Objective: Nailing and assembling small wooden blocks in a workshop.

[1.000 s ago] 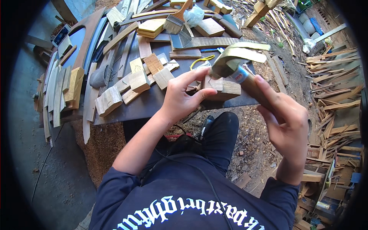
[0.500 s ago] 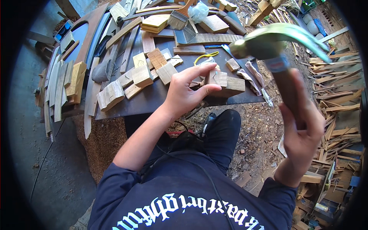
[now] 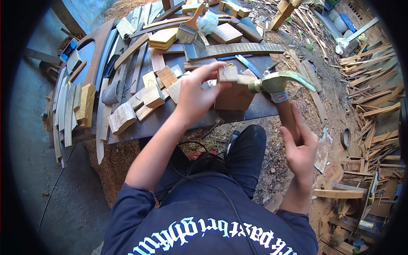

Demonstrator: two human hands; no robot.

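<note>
My left hand (image 3: 197, 91) pinches a small pale wood block (image 3: 227, 74) at the top of a larger brown wood block (image 3: 233, 102) near the front edge of the bench. My right hand (image 3: 299, 151) is wrapped round the wooden handle of a claw hammer (image 3: 274, 85). The hammer's striking face is just right of the small block, over the larger block; whether it touches either is unclear.
The dark bench (image 3: 170, 119) bears several offcuts, a wide paintbrush (image 3: 191, 27), a plastic bag (image 3: 208, 22) and a blue tool (image 3: 248, 63). Wood scraps (image 3: 374, 106) are heaped on the ground at the right. A black cable (image 3: 231, 199) crosses my shirt.
Half a second ago the hammer was raised farther right; it has swung down and left to the blocks. My left hand and the small block are a little higher and farther left.
</note>
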